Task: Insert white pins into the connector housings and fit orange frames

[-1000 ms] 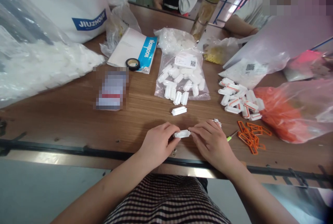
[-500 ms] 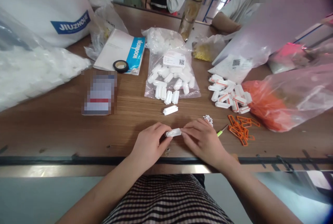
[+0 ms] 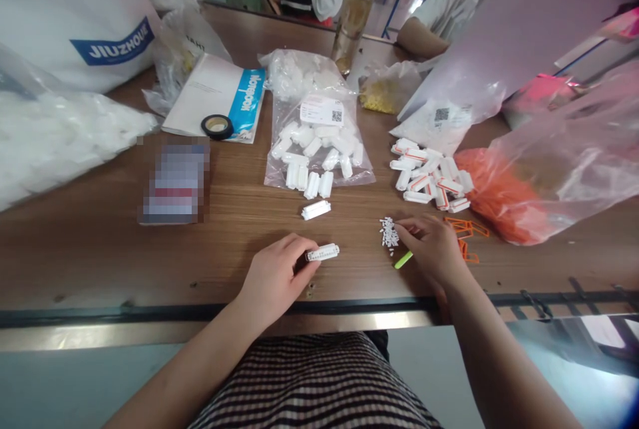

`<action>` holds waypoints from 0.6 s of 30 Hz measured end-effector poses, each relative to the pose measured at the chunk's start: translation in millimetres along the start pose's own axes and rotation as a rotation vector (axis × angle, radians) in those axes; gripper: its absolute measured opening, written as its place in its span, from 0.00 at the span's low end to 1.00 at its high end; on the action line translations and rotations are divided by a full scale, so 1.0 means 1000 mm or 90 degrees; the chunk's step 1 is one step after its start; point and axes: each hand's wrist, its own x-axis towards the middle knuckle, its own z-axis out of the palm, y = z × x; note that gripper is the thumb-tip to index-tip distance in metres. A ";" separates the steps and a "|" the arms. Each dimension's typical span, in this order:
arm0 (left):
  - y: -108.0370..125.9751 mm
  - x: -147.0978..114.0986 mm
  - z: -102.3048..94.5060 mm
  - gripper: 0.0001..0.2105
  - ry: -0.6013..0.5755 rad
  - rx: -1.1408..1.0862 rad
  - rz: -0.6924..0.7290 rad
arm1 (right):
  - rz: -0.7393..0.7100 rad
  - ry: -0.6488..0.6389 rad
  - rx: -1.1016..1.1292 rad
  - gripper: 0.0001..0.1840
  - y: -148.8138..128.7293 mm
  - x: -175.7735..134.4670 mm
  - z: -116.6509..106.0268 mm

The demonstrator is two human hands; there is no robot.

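My left hand (image 3: 277,273) pinches a white plastic connector housing (image 3: 327,253) by its left end, with a row of small holes facing up. My right hand (image 3: 433,249) is at a small heap of tiny white pegs (image 3: 388,233), thumb and fingertips drawn together at its right edge. Whether a peg is between them is too small to tell. Under that hand lies a tool with a green handle (image 3: 403,260), its tip hidden. Orange plastic frames (image 3: 466,226) are partly covered by the same hand. A single white housing (image 3: 316,209) rests beyond my left hand.
More white housings lie on and before a clear bag (image 3: 319,169). Housings with orange strips (image 3: 432,176) are piled right, beside a bag of orange parts (image 3: 509,196). A notebook (image 3: 200,96), black tape roll (image 3: 217,126), phone (image 3: 174,183) and bottle (image 3: 354,16) stand around. People sit opposite.
My right hand has left the housing and moved right to the heap of white pegs, now covering part of the orange frames. My left hand still holds the housing. The whole view has shifted slightly.
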 end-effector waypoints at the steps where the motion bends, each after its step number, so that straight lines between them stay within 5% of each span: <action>1: 0.000 0.000 0.000 0.04 0.000 0.001 0.001 | 0.017 0.006 0.008 0.11 0.000 0.000 0.000; 9: 0.000 0.001 0.000 0.04 -0.005 0.001 -0.001 | 0.066 -0.028 -0.055 0.12 0.002 0.005 -0.008; 18: 0.000 -0.001 -0.001 0.05 -0.006 0.004 0.000 | 0.067 -0.080 0.049 0.13 0.007 0.016 -0.015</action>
